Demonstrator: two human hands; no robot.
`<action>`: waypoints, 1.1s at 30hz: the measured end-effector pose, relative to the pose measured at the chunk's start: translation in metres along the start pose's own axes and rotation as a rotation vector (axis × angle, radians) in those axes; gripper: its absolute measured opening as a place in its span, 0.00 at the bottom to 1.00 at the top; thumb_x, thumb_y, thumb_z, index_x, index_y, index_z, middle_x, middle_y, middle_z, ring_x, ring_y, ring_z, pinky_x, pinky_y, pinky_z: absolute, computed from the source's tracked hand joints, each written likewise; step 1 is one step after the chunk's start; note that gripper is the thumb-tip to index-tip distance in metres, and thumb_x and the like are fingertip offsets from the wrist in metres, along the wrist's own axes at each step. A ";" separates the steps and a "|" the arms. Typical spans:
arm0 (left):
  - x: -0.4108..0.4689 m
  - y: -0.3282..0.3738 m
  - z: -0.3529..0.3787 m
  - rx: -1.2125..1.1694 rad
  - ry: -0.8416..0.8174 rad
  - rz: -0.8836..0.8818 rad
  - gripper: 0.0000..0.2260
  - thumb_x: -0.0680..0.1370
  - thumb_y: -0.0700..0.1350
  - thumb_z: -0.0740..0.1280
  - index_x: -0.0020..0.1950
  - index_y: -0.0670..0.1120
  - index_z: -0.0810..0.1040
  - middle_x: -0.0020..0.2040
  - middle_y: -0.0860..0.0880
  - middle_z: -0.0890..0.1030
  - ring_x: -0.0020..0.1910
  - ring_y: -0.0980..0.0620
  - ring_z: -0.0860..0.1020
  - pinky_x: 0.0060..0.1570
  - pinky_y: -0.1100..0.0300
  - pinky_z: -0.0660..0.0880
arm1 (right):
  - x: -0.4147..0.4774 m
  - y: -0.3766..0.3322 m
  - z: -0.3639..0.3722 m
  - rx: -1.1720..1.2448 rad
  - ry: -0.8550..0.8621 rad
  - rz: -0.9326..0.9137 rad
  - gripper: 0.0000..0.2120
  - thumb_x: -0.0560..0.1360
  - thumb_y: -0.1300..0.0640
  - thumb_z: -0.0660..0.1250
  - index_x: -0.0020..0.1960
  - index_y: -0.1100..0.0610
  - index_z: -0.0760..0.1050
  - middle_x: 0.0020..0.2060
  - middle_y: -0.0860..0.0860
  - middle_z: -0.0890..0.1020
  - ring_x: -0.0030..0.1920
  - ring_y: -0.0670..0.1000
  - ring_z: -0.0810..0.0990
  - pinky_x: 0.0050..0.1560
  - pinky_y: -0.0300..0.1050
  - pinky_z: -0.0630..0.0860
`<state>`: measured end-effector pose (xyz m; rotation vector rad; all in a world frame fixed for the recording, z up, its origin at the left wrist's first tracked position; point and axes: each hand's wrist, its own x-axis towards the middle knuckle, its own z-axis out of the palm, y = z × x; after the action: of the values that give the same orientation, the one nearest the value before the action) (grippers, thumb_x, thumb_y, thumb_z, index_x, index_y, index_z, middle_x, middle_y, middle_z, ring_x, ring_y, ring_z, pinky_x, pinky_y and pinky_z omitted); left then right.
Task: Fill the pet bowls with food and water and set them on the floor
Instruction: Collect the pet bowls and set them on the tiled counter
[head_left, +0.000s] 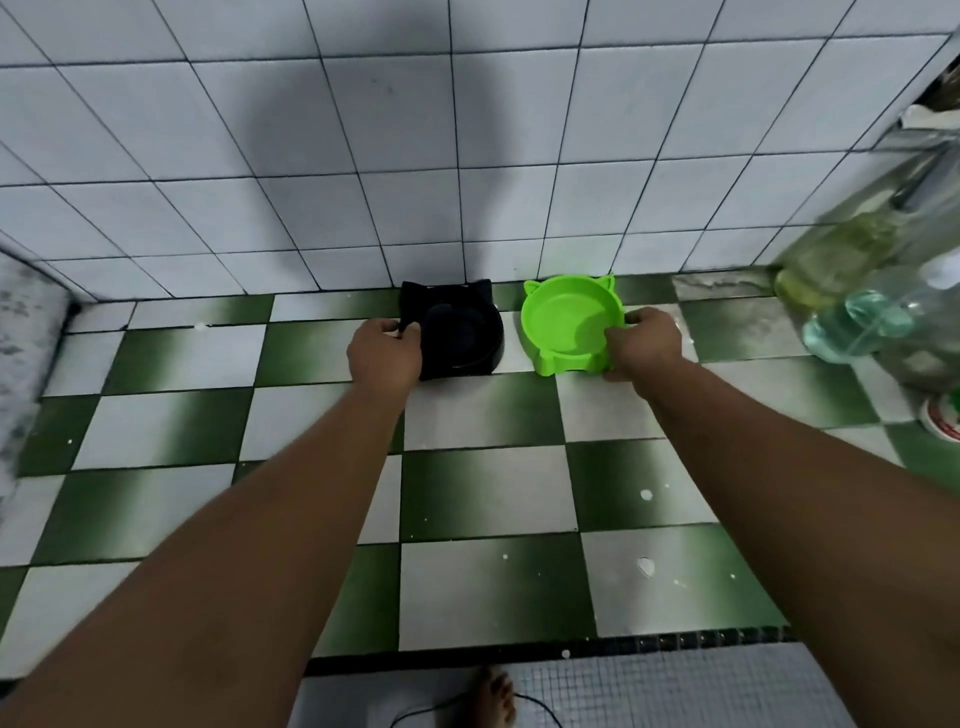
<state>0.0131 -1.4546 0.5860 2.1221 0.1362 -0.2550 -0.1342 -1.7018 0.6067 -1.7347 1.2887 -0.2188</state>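
- Sitting on the checkered floor (483, 493) by the wall (363, 156): black bowl (467, 338) and green bowl (566, 322), both cat-eared
- left hand (384, 353) grips the black bowl's rim; right hand (644, 345) grips the green bowl's

Two bowls stand by the white tiled wall (156, 130): one black cat-eared plastic bowl (467, 335), one bright green cat-eared plastic bowl (566, 322). Two hands: left hand (383, 356), right hand (645, 344). One bare foot (493, 696).

Black bowl (462, 340) interior too dark; bottles (836, 260) at right blurred.
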 end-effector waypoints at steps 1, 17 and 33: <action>0.001 0.000 0.000 0.038 -0.002 0.019 0.17 0.77 0.54 0.71 0.61 0.45 0.80 0.54 0.49 0.82 0.49 0.46 0.83 0.53 0.52 0.81 | 0.001 0.001 0.001 -0.016 -0.003 -0.010 0.13 0.73 0.63 0.66 0.58 0.60 0.78 0.47 0.60 0.80 0.39 0.66 0.84 0.33 0.60 0.83; 0.003 0.005 -0.004 0.174 -0.039 0.003 0.11 0.76 0.51 0.70 0.36 0.49 0.79 0.41 0.45 0.85 0.35 0.41 0.84 0.43 0.48 0.84 | 0.018 0.022 0.011 -0.112 0.040 -0.038 0.25 0.67 0.49 0.74 0.61 0.58 0.76 0.53 0.61 0.83 0.47 0.65 0.84 0.50 0.60 0.82; -0.071 0.013 -0.076 0.227 -0.094 0.335 0.10 0.79 0.45 0.67 0.59 0.46 0.82 0.52 0.52 0.81 0.51 0.54 0.78 0.50 0.64 0.70 | -0.125 -0.031 0.030 -0.233 -0.049 -0.339 0.23 0.76 0.50 0.69 0.68 0.57 0.72 0.59 0.57 0.81 0.59 0.59 0.79 0.57 0.47 0.74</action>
<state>-0.0440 -1.3966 0.6526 2.3101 -0.3155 -0.1759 -0.1497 -1.5813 0.6593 -2.1422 1.0087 -0.2249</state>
